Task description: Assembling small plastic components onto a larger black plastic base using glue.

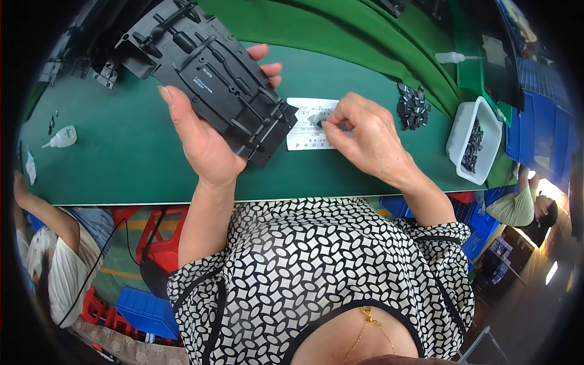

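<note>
A strip of green table (277, 184) parts its near edge from the white printed paper (306, 139). Left of that, my left fingers (272, 70) grip a black, ribbed plastic panel (210, 76). My right fingers (345, 112) curl over the paper, whether gripping anything I cannot tell. Well right of it: heaped small black pieces (413, 107), a smooth white tray (457, 139).

Upper left of centre, the moulded part (219, 79) is over the bench (121, 170); right of it, a paper (295, 138) lies mid-frame. Farther right sit a heap of pieces (413, 106), then a tray (455, 144) holding more. A bottle (64, 137) lies far left.
</note>
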`<state>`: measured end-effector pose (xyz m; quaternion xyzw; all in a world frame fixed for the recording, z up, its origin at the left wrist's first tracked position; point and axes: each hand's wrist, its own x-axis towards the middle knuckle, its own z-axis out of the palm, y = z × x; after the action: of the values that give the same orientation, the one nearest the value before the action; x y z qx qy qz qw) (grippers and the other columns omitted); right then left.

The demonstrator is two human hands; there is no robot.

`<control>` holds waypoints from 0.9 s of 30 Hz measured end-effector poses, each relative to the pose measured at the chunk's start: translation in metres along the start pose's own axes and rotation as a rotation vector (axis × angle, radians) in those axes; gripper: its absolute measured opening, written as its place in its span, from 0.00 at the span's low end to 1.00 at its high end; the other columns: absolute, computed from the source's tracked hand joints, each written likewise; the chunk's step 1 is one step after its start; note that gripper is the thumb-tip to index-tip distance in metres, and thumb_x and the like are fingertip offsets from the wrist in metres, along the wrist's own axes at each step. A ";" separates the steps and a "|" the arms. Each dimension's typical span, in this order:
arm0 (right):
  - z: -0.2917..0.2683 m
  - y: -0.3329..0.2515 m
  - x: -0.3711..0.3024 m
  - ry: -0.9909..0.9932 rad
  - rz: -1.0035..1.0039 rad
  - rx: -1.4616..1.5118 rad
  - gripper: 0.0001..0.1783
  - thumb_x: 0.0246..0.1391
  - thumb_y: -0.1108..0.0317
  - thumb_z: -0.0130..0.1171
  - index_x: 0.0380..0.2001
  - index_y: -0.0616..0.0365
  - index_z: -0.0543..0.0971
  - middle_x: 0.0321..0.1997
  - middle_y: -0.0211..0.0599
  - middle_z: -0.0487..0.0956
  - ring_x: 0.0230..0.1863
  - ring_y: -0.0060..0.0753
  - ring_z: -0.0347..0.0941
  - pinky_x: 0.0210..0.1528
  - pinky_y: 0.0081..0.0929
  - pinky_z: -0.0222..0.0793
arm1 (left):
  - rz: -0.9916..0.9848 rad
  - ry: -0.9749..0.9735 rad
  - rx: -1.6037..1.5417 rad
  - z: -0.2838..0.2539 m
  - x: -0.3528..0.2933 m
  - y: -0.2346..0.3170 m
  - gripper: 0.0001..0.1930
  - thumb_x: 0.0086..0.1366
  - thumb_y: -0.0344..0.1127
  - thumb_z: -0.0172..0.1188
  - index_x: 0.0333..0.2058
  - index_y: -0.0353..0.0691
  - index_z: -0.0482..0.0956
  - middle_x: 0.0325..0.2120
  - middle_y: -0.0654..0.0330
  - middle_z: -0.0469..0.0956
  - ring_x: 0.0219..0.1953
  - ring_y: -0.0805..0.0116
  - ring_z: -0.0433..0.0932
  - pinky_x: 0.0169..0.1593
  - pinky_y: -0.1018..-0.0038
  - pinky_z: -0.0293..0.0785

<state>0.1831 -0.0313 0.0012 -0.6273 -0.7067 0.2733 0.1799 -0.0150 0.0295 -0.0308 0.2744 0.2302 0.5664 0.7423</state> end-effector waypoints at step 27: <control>-0.005 0.010 -0.010 0.128 0.103 -0.001 0.04 0.42 0.73 0.59 0.21 0.61 0.74 0.23 0.40 0.74 0.26 0.43 0.72 0.30 0.36 0.67 | -0.024 0.035 -0.018 0.005 -0.002 0.000 0.42 0.65 0.68 0.27 0.62 0.35 0.53 0.55 0.39 0.63 0.50 0.49 0.71 0.54 0.52 0.68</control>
<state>0.1960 -0.0397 -0.0002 -0.6793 -0.6606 0.2410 0.2100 -0.0121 0.0271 -0.0272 0.2548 0.2415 0.5643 0.7472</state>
